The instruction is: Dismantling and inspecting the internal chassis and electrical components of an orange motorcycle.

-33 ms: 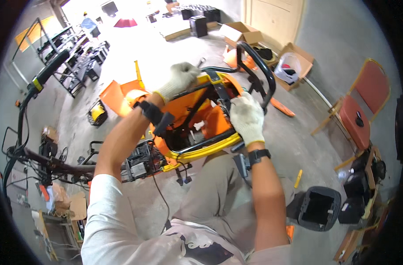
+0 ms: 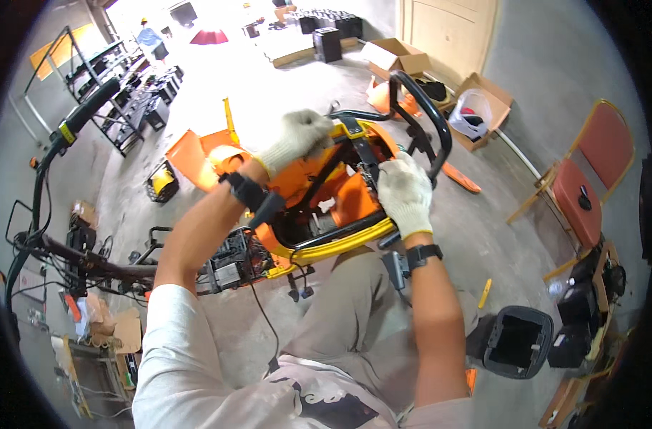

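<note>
An orange-and-yellow scooter body (image 2: 353,201) with black tube framing sits in front of me, its inside exposed. My left hand (image 2: 297,139), in a white knit glove, is curled at the far yellow rim; what its fingertips hold is unclear. My right hand (image 2: 404,189), also gloved, bends its fingers at the body's right side beside a black bracket (image 2: 353,136) with metal fittings; the fingertips' grip is partly hidden. A black loop handle (image 2: 440,129) rises beyond it. Exposed electrical parts (image 2: 229,264) with dangling cables lie below left.
Handlebars (image 2: 51,150) extend at left. A metal rack (image 2: 97,93) holds batteries, with a person (image 2: 149,39) behind it. Orange panels (image 2: 186,157) lie beyond the body. Cardboard boxes (image 2: 390,50), a red chair (image 2: 576,204) and a black bin (image 2: 519,343) are at right.
The scene has shifted slightly rightward and down in the view. Both hands stay at the scooter body, with my left fingers shifted slightly.
</note>
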A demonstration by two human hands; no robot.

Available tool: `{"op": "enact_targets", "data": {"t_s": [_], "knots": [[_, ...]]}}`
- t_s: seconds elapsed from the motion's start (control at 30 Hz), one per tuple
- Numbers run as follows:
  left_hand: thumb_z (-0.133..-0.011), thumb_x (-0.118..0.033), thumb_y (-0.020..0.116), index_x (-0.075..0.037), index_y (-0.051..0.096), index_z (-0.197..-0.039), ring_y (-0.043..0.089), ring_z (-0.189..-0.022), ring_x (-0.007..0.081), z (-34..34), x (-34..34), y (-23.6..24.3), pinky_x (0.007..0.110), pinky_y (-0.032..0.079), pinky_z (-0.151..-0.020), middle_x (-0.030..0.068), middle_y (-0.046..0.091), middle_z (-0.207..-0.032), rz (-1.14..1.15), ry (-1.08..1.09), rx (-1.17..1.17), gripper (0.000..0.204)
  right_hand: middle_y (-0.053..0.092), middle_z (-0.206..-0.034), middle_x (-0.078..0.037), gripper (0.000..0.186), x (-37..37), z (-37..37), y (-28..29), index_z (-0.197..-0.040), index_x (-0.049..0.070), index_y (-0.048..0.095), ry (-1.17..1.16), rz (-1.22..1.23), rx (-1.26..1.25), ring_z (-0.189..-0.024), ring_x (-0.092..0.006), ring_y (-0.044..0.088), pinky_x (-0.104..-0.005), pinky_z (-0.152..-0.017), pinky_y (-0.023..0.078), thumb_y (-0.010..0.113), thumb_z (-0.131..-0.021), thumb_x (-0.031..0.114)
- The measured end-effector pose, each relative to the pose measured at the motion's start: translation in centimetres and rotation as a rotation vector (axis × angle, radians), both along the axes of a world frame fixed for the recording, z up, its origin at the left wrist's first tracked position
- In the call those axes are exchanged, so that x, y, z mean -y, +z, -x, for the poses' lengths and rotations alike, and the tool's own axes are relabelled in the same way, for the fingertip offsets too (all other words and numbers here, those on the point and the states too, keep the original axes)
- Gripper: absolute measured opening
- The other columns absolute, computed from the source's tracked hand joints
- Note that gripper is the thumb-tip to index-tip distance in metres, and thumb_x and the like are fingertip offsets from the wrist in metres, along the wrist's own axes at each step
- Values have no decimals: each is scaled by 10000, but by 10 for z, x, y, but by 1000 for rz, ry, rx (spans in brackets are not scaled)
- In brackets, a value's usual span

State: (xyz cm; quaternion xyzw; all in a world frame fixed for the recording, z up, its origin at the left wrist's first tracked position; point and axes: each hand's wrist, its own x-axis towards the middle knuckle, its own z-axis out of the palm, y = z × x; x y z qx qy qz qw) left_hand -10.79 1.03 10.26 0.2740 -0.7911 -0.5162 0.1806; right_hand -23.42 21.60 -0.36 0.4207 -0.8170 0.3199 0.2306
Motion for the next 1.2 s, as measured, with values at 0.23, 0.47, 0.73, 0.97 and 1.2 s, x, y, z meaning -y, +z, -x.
{"op": "enact_targets", "data": {"t_s": [0.23,0.47,0.73,0.97,1.2], "knots": [[-1048,-251,638,-44,625,-928,684,-646,103,-68,-82,-22,263,541,-581,48,751,-828,-329,-83,103,239,709,-1148,-124,140,-5,-13,13,-924,113,790,57,8,109,-1004,-356,695,-450,-900,561,698,-869,203],[-985,-300,752,-22,710,-984,630,-688,65,-70,-96,-40,238,534,-639,15,719,-839,-421,90,-25,281,726,-1118,-156,355,-34,-95,37,-1294,126,666,330,110,590,-1100,-351,695,-459,-960,542,652,-978,288],[-990,-244,754,-48,646,-919,662,-738,98,-62,-108,-65,261,566,-660,31,696,-871,-539,179,-113,235,664,-1257,-203,452,-25,-110,36,-1411,138,570,218,-92,536,-1075,-420,691,-518,-950,539,577,-976,260],[-1002,-322,712,-31,697,-941,666,-728,107,-82,-95,-73,304,572,-683,44,700,-822,-474,170,-38,298,670,-1238,-232,438,-10,-111,30,-1407,96,571,298,-190,437,-1044,-427,706,-513,-915,562,545,-1001,258],[-992,-339,631,-57,749,-912,710,-797,373,-121,-64,-95,458,563,-682,167,720,-840,662,-200,35,316,682,-1248,-259,433,12,-51,47,-1398,53,605,100,-260,281,-1128,-432,671,-516,-999,519,502,-1035,266]]}}
